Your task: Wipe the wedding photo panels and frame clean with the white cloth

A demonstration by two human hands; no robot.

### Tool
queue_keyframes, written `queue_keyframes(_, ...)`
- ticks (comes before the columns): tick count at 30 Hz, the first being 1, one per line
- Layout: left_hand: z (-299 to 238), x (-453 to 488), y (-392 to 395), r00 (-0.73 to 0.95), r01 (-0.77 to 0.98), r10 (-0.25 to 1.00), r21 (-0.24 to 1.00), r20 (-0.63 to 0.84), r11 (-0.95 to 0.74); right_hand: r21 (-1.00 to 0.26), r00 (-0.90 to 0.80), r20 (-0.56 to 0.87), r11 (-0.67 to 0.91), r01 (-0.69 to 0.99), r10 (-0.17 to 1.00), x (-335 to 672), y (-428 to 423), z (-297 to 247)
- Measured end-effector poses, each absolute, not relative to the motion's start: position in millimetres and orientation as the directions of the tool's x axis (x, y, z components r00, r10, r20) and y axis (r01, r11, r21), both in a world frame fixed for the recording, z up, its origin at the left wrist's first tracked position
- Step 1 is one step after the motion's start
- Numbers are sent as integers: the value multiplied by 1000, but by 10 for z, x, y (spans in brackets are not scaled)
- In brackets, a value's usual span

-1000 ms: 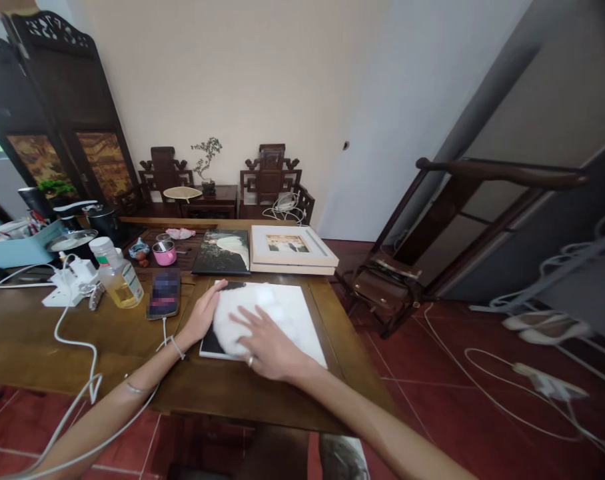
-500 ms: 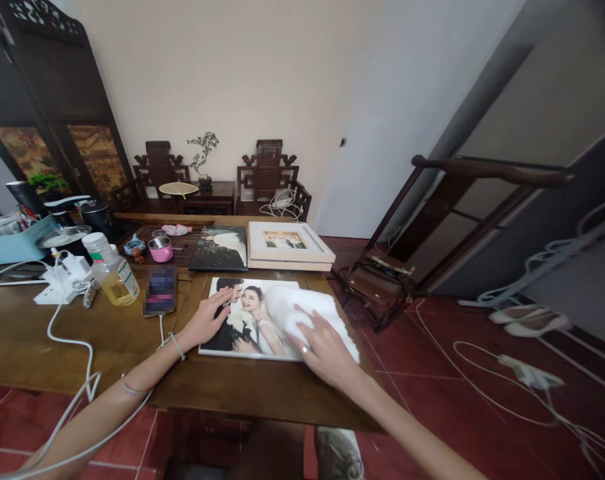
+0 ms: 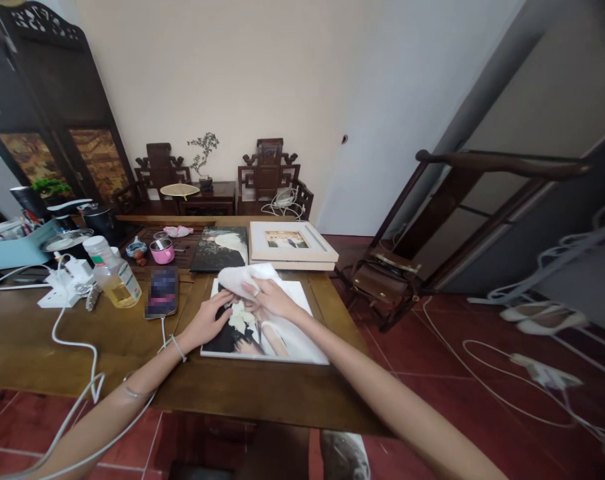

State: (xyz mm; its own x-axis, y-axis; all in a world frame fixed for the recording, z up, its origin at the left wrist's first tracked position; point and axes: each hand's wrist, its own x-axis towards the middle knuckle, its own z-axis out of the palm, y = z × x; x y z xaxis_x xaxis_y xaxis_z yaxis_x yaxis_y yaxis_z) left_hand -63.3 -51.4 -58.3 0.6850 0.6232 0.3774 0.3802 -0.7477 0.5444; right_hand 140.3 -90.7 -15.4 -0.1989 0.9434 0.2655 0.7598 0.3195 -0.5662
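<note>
Wedding photo [image 3: 267, 339] lies near the white picture frame [image 3: 293, 241], flat left hand [image 3: 210, 320] on it; the right hand [image 3: 275, 299], grip unclear, has slid the white cloth [image 3: 238, 276] nearer that frame, seemingly rubbing there.

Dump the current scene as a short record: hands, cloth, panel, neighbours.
left_hand: left hand resting on the left part of the photo panel
right_hand: right hand on the white cloth
cloth: bunched, lying over part of the panel's far edge
panel: flat on the wooden table, partly covered by hands and cloth
beyond_panel: dark picture; white-framed picture to its right
left_of_panel: phone with cable attached; bottle of yellowish liquid farther left
</note>
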Motion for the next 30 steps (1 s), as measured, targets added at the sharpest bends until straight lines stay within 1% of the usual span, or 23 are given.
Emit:
queue_keyframes(5,-632,-627,-466,680,400,657,586,326,-705,-524,-51,265,188,831,963,1998,-1158,-268)
queue_keyframes(8,-659,-619,-482,658,440,688,585,306,-681,-479,-13,259,140,867,966,2173,-1353,-365)
queue_keyframes(10,-670,-614,-511,638,486,711,562,295,-670,-434,-56,272,175,884,961,2133,-1570,-410)
queue_keyframes(14,-671,-608,-557,617,547,738,526,274,-652,-302,-228,304,321,898,925,1776,-2178,-414)
queue_keyframes(18,-661,-609,-553,628,544,724,505,285,-670,-305,-371,310,462,833,875,1466,-2579,-368)
queue_keyframes(20,-654,-613,-545,639,540,715,495,284,-680,-303,-366,319,460,835,874,1462,-2542,-356)
queue_keyframes(26,-643,-634,-545,650,555,717,488,251,-674,-242,-165,334,254,937,928,1915,-1724,-350)
queue_keyframes(30,-674,-644,-534,646,526,709,509,281,-681,-246,-103,350,198,949,931,2132,-1302,-371)
